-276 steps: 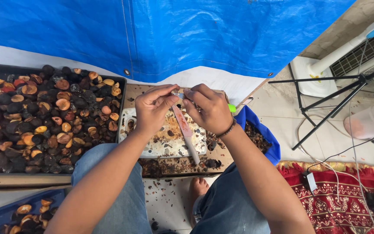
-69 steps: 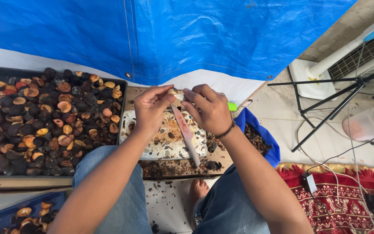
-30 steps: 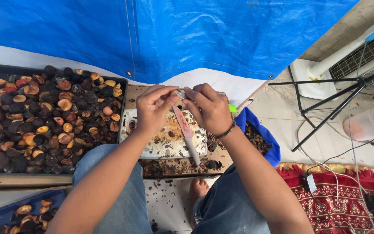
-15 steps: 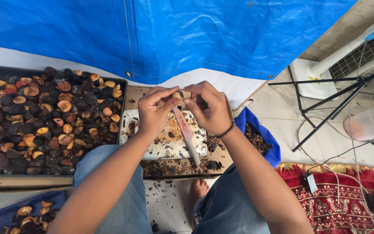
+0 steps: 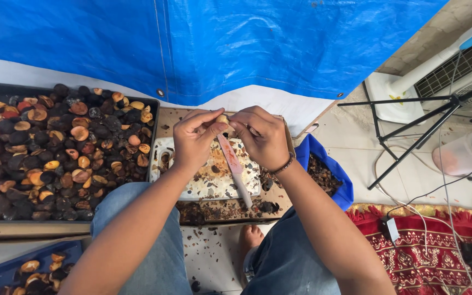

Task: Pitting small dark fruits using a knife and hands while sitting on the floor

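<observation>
A small pale nut [image 5: 224, 118] is pinched between the fingertips of the left hand [image 5: 193, 137] and the right hand [image 5: 261, 136], held up over a stained white board [image 5: 214, 183]. Left fingers [image 5: 210, 121] are closed on the nut from its left side. Right fingers [image 5: 241, 123] are closed on it from the right, and a knife [image 5: 235, 166] is gripped in the same hand; its reddish blade runs down and away from the fingers, above the board. A bead bracelet [image 5: 284, 165] is worn on the right wrist.

The board is seen below the fingers, set on a brown tray [image 5: 230, 210] littered with dark shell bits. Left of the fingers, a black tray [image 5: 55, 150] is filled with dark and orange halved nuts. Right of the fingers, a blue bag [image 5: 329, 177] holds dark scraps. Beyond the fingers, a blue tarp [image 5: 219, 43] is hung. A red rug [image 5: 427, 251] is spread on the floor at lower right.
</observation>
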